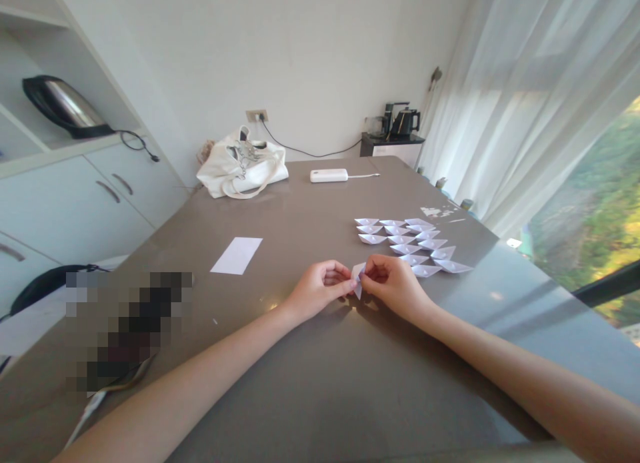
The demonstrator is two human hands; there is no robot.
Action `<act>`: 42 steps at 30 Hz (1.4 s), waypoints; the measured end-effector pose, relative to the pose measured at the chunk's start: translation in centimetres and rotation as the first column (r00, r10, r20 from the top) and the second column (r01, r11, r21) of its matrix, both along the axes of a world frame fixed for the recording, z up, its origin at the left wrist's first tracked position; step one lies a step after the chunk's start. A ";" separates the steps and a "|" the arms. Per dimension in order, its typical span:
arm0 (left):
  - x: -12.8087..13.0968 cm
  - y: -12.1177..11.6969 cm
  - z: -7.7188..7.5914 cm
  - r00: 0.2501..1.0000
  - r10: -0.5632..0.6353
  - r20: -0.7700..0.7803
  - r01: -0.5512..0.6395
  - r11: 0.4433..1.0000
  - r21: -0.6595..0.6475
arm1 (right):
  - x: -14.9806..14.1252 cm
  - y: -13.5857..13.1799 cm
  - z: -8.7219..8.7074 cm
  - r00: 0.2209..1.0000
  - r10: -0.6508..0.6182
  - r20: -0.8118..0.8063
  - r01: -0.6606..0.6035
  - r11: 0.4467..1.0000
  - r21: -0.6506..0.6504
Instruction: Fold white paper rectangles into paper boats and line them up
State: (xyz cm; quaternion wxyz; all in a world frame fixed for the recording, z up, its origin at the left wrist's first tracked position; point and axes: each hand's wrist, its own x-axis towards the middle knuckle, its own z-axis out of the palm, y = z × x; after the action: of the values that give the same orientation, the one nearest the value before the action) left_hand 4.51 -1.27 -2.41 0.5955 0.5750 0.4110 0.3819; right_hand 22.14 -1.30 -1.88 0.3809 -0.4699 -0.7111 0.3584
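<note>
The fingers of your left hand (323, 283) and of your right hand (395, 281) are pinched on one small folded paper (357, 271), holding it between them. This paper is over the table (310, 396), near the paper boats (400, 239), on their near left side. Well apart, left of the paper boats, lies a flat white sheet (237, 256). Beyond the paper boats, also more left, rests a white power bank (329, 175).

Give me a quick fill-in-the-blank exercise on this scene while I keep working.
1. The left hand and right hand hold the folded paper ____ them.
2. The flat sheet lies nearer the ____ hand.
3. The boats lie nearer the ____ hand.
4. The bag is ____ in colour.

Missing words: between; left; right; white.
</note>
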 end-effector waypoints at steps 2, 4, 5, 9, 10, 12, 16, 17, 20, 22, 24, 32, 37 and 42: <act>0.0 0.1 0.1 1.000 -0.025 0.017 0.025 1.000 0.000 | -0.1 -0.1 0.1 1.000 0.009 0.002 -0.009 1.000 0.009; 0.0 0.1 0.2 0.999 -0.044 0.031 0.044 0.999 -0.002 | -0.2 -0.2 0.2 1.000 0.023 -0.012 -0.023 1.000 0.004; -0.1 0.1 0.3 0.998 -0.053 0.036 0.053 0.999 -0.003 | -0.3 -0.2 0.2 0.999 0.030 -0.023 -0.030 1.000 -0.004; -0.1 0.0 0.7 0.996 -0.079 0.044 0.080 0.997 -0.013 | -0.2 -0.1 0.0 0.997 0.040 -0.060 -0.042 0.999 -0.025; -0.2 0.0 0.8 0.996 -0.077 0.045 0.078 0.997 -0.021 | -0.1 -0.1 0.0 0.997 0.037 -0.067 -0.039 0.999 -0.024; -0.2 0.0 0.8 0.997 -0.066 0.049 0.068 0.997 -0.043 | 0.0 0.1 -0.2 0.996 0.033 -0.081 -0.036 0.999 -0.030; -0.3 0.1 0.8 0.996 -0.039 0.080 0.046 0.995 -0.083 | -0.1 0.1 -0.2 0.993 0.056 -0.100 -0.061 0.997 -0.046; -0.3 0.2 0.7 0.995 -0.035 0.094 0.045 0.994 -0.097 | -0.1 0.0 -0.1 0.993 0.054 -0.105 -0.057 0.998 -0.025; -0.5 0.4 0.7 0.987 -0.004 0.161 0.031 0.985 -0.171 | -0.1 -0.3 0.3 0.996 0.003 -0.094 0.009 0.992 0.125; -0.7 0.5 0.7 0.979 0.029 0.203 0.017 0.975 -0.220 | 0.1 -0.4 0.7 1.000 -0.016 -0.010 0.018 0.967 0.256; -0.8 0.6 0.8 0.975 0.041 0.217 0.011 0.972 -0.235 | 0.3 -0.3 1.0 0.993 -0.028 0.113 -0.014 0.936 0.352; -0.5 0.3 0.9 0.988 0.022 0.152 0.006 0.983 -0.182 | 0.6 -0.3 0.6 0.958 -0.106 0.265 -0.038 0.874 0.485; -0.7 0.4 0.7 0.989 -0.005 0.151 0.028 0.988 -0.152 | 1.0 0.1 0.1 0.964 -0.078 0.254 -0.076 0.835 0.544; -0.9 0.4 0.7 0.972 -0.076 0.224 0.117 0.978 -0.175 | 1.2 0.4 -0.1 0.964 -0.092 0.249 -0.074 0.807 0.586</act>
State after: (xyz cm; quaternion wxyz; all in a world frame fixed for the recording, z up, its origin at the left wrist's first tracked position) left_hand 3.60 -0.83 -1.71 0.7059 0.4909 0.3493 0.3724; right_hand 23.35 -0.91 -2.02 0.4109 -0.3754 -0.8292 0.0518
